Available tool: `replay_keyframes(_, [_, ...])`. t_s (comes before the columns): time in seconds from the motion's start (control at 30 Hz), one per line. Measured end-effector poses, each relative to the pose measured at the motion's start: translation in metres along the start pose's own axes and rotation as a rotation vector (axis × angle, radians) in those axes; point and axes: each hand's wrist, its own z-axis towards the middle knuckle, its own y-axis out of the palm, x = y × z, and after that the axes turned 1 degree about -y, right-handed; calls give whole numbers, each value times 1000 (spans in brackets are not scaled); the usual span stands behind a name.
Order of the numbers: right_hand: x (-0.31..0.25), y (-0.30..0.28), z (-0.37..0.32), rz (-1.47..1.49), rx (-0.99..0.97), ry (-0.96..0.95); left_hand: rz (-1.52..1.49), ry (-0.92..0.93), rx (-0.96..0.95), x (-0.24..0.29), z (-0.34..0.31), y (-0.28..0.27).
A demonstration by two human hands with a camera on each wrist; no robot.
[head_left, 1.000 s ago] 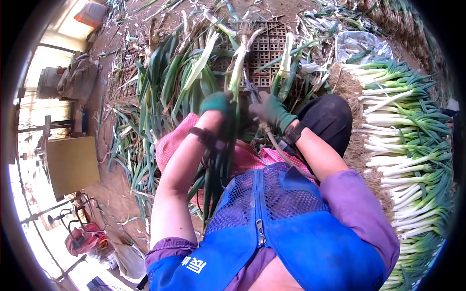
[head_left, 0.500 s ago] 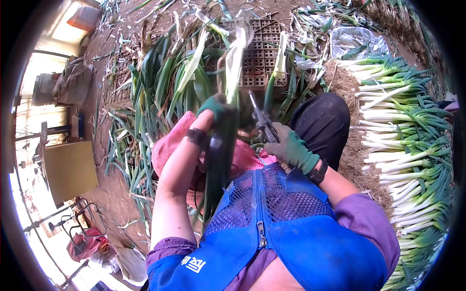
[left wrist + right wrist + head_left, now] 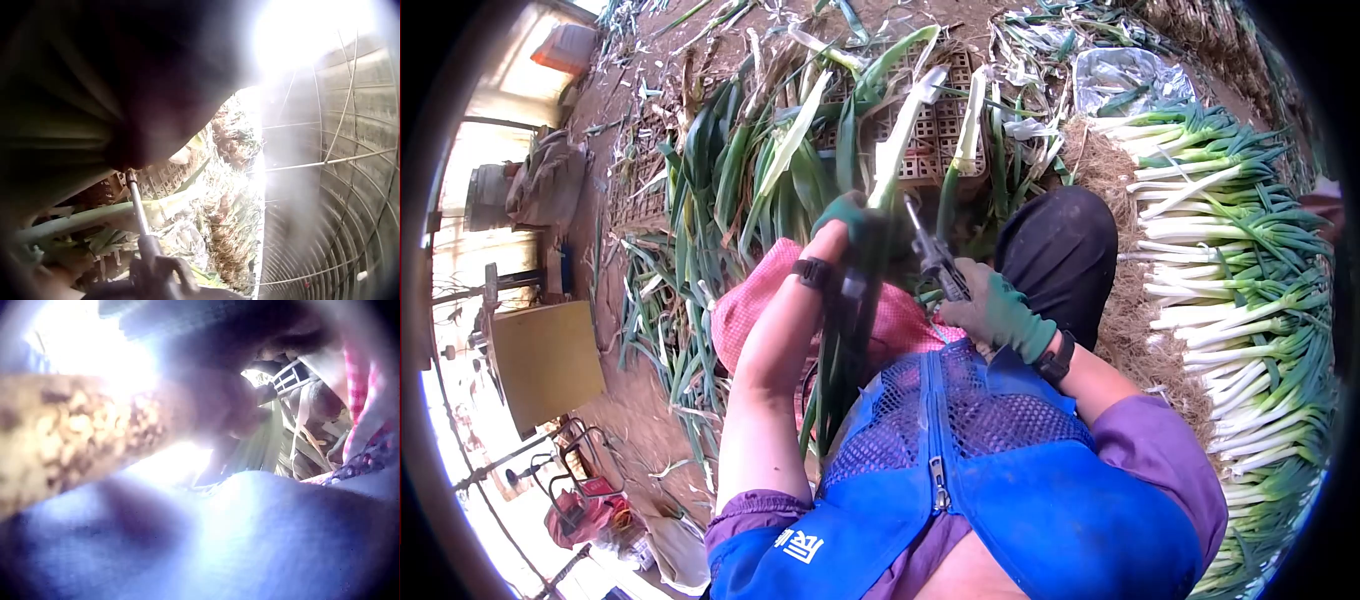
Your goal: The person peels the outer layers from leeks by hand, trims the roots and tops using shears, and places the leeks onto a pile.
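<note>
In the head view my left hand (image 3: pixel 845 220), in a green glove, grips a long green onion (image 3: pixel 905 130) below its white end. The white end points away from me and leans right; its dark leaves hang blurred toward my lap. My right hand (image 3: pixel 997 308), also gloved, holds an air blow gun (image 3: pixel 938 262) with its thin nozzle angled up-left, near the onion but apart from it. The left wrist view shows the gun's metal nozzle (image 3: pixel 139 209) close up, with an onion stalk (image 3: pixel 81 222) behind it. A blurred, speckled tan hose (image 3: pixel 75 437) crosses the right wrist view.
Untrimmed green onions (image 3: pixel 720 180) lie heaped at left, partly over a plastic crate (image 3: pixel 930 130). Cleaned onions (image 3: pixel 1200 290) form a long row on straw matting (image 3: pixel 1125 260) at right. A plastic-lined container (image 3: pixel 1130 82) stands at the back right. My bent knee (image 3: pixel 1060 240) sits beside my right hand.
My right hand has drawn the gun back from the onion, toward my body. The onion's white end now leans further right, and a loose green leaf arches behind it.
</note>
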Motion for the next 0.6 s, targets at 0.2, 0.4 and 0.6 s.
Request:
replay_keyframes(0.2, [-18,-5,-5,78,-80,-94,10,29,35,0,-9,0])
replay_keyframes(0.4, [-19,-2,-4,31,-101,-23,-10,83,-35,-18,5,2])
replay_keyframes(0.6, [-20,-4,5,118,-97,82,65,74,1,4,-11,-5])
